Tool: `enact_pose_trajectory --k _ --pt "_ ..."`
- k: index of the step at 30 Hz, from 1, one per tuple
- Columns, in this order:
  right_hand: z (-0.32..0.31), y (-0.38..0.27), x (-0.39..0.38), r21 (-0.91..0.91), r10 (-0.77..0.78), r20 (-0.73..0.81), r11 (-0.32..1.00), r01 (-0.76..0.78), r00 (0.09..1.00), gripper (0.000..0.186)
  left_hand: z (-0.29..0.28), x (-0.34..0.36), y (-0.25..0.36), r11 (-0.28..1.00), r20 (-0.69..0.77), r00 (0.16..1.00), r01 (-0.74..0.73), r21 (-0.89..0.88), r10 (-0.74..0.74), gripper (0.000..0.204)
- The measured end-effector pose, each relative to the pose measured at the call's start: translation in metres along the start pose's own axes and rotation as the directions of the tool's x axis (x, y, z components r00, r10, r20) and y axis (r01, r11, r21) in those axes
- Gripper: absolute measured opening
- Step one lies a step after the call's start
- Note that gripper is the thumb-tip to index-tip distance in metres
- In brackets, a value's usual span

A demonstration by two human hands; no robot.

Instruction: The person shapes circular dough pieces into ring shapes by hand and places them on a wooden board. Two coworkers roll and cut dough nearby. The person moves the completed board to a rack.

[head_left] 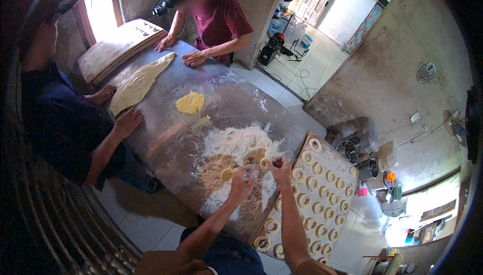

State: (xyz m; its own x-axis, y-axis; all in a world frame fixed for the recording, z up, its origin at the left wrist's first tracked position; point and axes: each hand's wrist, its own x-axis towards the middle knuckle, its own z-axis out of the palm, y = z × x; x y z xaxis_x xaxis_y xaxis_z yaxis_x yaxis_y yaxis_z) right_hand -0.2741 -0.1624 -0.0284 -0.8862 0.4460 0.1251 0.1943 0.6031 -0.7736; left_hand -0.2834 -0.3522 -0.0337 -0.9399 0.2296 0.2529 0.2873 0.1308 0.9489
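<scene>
Over a heap of white flour (236,141), my right hand (282,172) pinches a pale dough ring (265,163) at its left side. My left hand (243,183) is closed at the right edge of another piece of dough (227,175), which looks yellowish and rounded. Its fingertips are dusted with flour, and part of that dough is hidden by them. Beside my right forearm lies a board (343,168) covered with several rows of dough rings (312,183), spaced apart.
A flat yellow dough piece (190,103) lies mid-table (226,91). Beyond it stretches a long dough sheet (143,84), near two other people's hands. Stacked boards (118,48) rest at the far left. One person stands left, another at the far side. Pots (370,169) sit by the right wall.
</scene>
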Motion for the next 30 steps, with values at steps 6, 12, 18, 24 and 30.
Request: enact_pose_trajectory --k 6,12,18,24,30 --pt "0.006 -0.066 -0.069 0.565 0.213 0.075 0.796 -0.217 0.974 0.046 -0.019 0.006 0.021 0.866 0.252 0.933 0.338 -0.370 -0.256 0.022" --pt "0.004 -0.116 -0.086 0.285 0.177 0.097 0.938 -0.198 0.979 0.056 -0.028 -0.006 -0.006 0.875 0.276 0.945 0.280 -0.395 -0.177 0.025" --pt "-0.013 -0.107 -0.096 0.870 0.141 0.492 -0.108 -0.481 0.859 0.039 -0.054 -0.007 0.024 0.563 0.589 0.798 0.548 -0.619 -0.130 0.046" --pt "0.041 -0.041 -0.097 0.802 0.289 -0.062 0.584 -0.125 0.955 0.040 -0.019 -0.023 -0.024 0.429 0.403 0.889 0.457 -0.779 -0.216 0.053" --pt "0.015 -0.075 -0.110 0.255 0.488 0.164 0.818 -0.515 0.857 0.064 -0.003 -0.027 0.019 0.916 0.198 0.972 0.193 -0.351 -0.129 0.018"
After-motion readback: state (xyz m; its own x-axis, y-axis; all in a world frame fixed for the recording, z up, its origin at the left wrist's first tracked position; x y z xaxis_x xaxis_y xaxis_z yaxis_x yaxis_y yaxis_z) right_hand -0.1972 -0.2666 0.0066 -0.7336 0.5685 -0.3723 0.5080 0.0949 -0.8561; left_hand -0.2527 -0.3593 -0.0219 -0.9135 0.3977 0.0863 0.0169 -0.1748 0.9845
